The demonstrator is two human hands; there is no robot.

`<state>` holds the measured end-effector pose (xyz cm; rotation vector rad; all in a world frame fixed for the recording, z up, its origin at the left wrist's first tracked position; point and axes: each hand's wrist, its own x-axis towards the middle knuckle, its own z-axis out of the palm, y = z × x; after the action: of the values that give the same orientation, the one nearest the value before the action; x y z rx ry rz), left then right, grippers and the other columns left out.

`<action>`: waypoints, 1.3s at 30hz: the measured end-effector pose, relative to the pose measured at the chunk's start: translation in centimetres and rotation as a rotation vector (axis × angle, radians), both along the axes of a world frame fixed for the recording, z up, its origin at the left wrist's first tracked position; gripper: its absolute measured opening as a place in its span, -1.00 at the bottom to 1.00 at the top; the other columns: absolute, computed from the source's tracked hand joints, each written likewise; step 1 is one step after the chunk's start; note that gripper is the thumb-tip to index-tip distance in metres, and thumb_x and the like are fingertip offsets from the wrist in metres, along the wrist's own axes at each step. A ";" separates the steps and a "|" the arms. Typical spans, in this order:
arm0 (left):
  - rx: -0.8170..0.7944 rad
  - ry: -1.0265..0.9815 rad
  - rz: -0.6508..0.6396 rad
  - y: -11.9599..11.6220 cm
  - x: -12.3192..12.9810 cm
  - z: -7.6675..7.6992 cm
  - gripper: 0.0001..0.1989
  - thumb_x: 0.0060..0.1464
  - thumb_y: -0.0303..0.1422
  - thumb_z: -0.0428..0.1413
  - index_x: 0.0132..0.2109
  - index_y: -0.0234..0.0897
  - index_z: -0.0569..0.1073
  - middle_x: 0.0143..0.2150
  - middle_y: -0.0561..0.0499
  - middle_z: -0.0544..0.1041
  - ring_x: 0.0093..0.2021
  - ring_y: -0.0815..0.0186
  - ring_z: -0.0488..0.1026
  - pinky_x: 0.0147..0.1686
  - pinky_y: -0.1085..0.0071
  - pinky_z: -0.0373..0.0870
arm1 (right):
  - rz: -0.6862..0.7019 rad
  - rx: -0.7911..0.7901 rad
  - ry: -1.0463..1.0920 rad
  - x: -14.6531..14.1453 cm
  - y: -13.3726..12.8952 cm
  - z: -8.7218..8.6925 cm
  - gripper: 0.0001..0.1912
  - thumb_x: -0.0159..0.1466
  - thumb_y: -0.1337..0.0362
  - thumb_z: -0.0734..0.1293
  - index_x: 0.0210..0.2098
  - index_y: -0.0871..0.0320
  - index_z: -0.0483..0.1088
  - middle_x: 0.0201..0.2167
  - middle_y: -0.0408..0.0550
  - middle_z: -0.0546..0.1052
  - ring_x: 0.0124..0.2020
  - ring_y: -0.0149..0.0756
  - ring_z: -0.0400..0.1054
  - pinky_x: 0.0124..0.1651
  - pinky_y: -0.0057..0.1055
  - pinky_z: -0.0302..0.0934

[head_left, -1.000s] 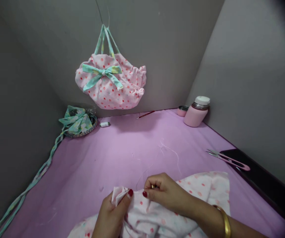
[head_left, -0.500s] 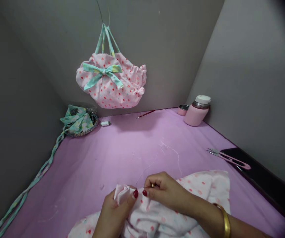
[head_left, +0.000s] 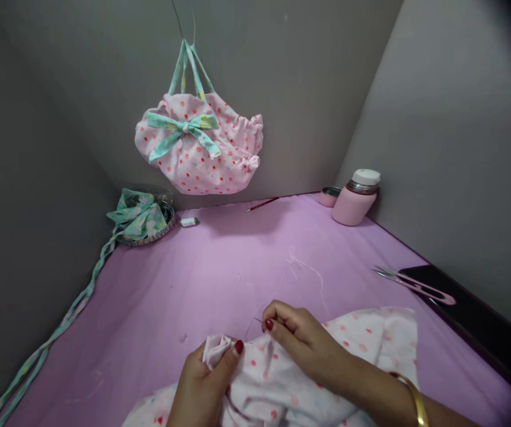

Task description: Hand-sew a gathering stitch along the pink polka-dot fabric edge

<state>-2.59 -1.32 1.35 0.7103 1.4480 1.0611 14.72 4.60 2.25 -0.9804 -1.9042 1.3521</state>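
Observation:
A white cloth with red and pink dots (head_left: 291,388) lies bunched at the front of the table. My left hand (head_left: 206,379) is closed on its gathered edge, the thumb pressed on top and a folded bit sticking up beside it. Just right of and above that, my right hand (head_left: 297,338) pinches a thin needle (head_left: 258,321) between thumb and fingertips, apart from the cloth edge. From the needle a fine pale thread (head_left: 247,330) loops down toward the cloth by my left thumb.
Pink thread snips (head_left: 428,290) lie on a black flat object (head_left: 469,329) at right. A pink jar (head_left: 355,201) stands behind, near a small pink tin (head_left: 329,197). At left is a basket (head_left: 149,237) with green fabric (head_left: 137,213). A dotted garment (head_left: 202,154) hangs above the purple tablecloth (head_left: 220,267).
My right hand has moved up and slightly right, away from the cloth edge, and the needle now shows clear of the fabric. My left hand keeps its hold, shifted slightly.

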 end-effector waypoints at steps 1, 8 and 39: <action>0.000 0.005 0.001 0.0 0.0 -0.1 -0.65 -0.22 -0.09 0.24 -0.54 -0.31 0.40 -0.59 0.08 0.29 -0.54 0.37 0.20 -0.56 0.51 0.18 | 0.022 0.035 -0.016 0.0 -0.1 0.0 -0.82 0.29 0.26 0.12 -0.40 0.17 0.23 -0.58 -0.23 0.23 -0.54 -0.47 0.08 -0.46 -0.54 0.01; 0.002 -0.004 -0.037 -0.1 -0.4 -0.9 -0.68 -0.12 -0.11 0.19 -0.50 -0.30 0.39 -0.54 0.03 0.34 -0.50 0.34 0.25 -0.51 0.49 0.21 | 0.109 0.069 -0.121 -0.2 -0.3 -0.3 -0.84 0.26 0.37 0.10 -0.42 0.16 0.23 -0.60 -0.23 0.28 -0.57 -0.49 0.13 -0.47 -0.55 0.01; 0.015 -0.056 -0.089 0.0 -0.8 -0.4 -0.66 -0.06 -0.13 0.16 -0.25 -0.32 0.51 -0.35 -0.09 0.51 -0.29 0.22 0.36 -0.30 0.39 0.28 | 0.227 0.070 -0.113 0.2 0.0 -0.1 -0.62 0.22 0.47 0.16 -0.09 0.04 0.45 -0.30 -0.17 0.57 -0.34 -0.44 0.42 -0.23 -0.55 0.21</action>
<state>-3.39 -1.36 0.90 0.7434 1.3501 1.0158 14.90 4.63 2.16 -0.8416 -2.1869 1.3692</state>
